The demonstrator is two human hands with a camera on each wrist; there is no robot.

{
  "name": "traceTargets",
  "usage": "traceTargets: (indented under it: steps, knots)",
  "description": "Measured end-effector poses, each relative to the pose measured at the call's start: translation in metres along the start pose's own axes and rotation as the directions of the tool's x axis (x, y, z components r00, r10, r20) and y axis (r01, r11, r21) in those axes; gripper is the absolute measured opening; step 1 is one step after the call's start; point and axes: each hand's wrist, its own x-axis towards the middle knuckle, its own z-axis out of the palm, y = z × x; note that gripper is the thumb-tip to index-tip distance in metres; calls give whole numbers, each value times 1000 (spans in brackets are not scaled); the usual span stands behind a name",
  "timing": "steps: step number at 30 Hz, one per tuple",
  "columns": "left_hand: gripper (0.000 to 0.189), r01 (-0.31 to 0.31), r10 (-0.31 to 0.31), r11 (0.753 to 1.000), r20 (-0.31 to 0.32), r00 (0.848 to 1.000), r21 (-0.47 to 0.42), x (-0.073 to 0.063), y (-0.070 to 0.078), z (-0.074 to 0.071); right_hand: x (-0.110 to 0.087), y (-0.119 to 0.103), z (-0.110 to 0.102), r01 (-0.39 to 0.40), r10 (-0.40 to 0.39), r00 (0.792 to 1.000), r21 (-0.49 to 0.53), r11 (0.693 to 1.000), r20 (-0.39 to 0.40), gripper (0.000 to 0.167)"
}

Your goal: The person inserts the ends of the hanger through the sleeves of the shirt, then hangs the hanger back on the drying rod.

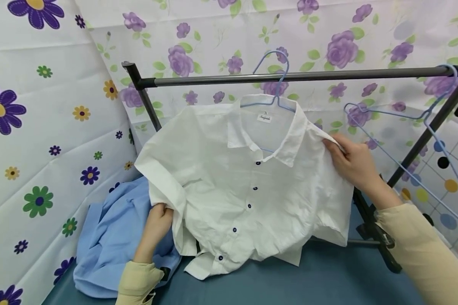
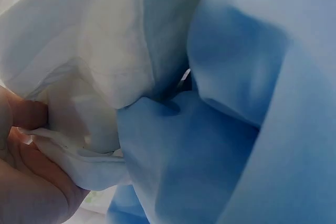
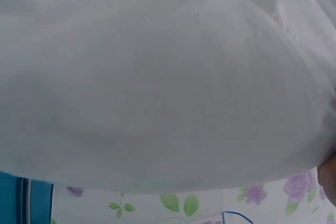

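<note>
A white short-sleeved shirt (image 1: 267,186) with dark buttons hangs on a blue wire hanger (image 1: 277,84), whose hook loops over the rack's bar. My left hand (image 1: 157,224) pinches the cuff of the sleeve on the left; in the left wrist view, thumb and fingers (image 2: 29,113) hold the white fabric edge. At the other shoulder, my right hand (image 1: 353,163) pinches the cloth near the sleeve seam. White fabric (image 3: 157,87) fills most of the right wrist view, with only a bit of a finger at the right edge.
A dark metal rack bar (image 1: 213,79) spans the back. A second blue hanger (image 1: 427,114), bare of clothes, hangs at its right end. Light blue cloth (image 1: 110,237) lies heaped at left on the dark teal surface (image 1: 328,275). Flower-patterned sheets (image 1: 61,182) stand behind.
</note>
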Motion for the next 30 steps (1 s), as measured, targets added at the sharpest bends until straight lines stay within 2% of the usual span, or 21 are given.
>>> traceTargets:
  steps: [5,13,24,27,30]
  knots:
    - [34,-24,24,1000,-9,1000,8,1,2,3,-5,-1,-3,-66,66,998,-2,998,16,23]
    - [31,-27,27,999,17,1000,43,2,4,8,-14,-13,-9,-171,170,985,7,985,33,19]
    - [28,-12,9,999,62,998,52,0,1,17,-34,-22,-10,-251,249,958,-1,968,144,24]
    - [30,-10,5,998,81,997,67,-3,-2,18,-37,-23,-9,-297,292,939,2,955,184,29]
    - [31,-9,2,998,113,994,58,-5,-4,18,-37,-25,-11,-383,371,898,2,924,237,39]
